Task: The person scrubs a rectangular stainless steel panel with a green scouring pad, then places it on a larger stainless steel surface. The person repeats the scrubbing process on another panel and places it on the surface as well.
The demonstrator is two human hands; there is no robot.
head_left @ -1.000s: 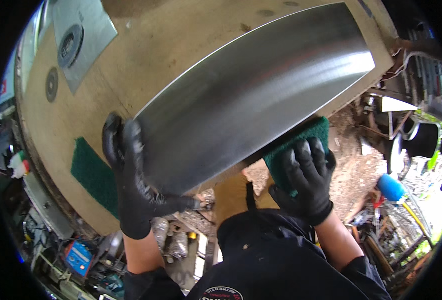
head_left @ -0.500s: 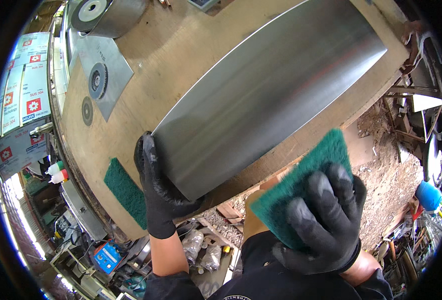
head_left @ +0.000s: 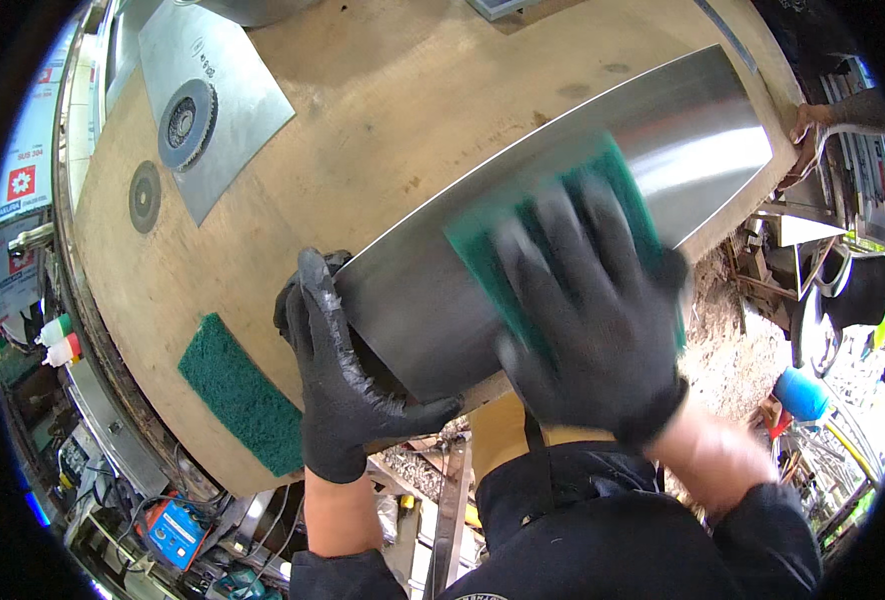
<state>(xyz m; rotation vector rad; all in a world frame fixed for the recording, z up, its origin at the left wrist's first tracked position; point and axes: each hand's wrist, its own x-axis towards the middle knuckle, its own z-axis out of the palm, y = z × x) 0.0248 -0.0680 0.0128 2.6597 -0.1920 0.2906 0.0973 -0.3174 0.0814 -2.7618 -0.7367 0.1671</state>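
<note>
My right hand [head_left: 588, 320] has come up off the near edge of the desk [head_left: 363, 130] and now lies flat on the steel sheet [head_left: 683, 130], fingers spread, pressing the green scouring pad [head_left: 563, 220] against the metal. Half a second ago the pad was off the sheet, near my chest. The hand is blurred, so I judge the rubbing stroke is under way. My left hand [head_left: 338, 370] stays clamped on the sheet's near-left corner, thumb on top, fingers curled beneath, at the desk's near edge. The sheet is smooth, brushed and gently curved, with a bright sheen toward its far-right end. The pad looks coarse and fibrous. A second green pad [head_left: 238, 395] lies flat on the raw plywood by the near-left edge.
</note>
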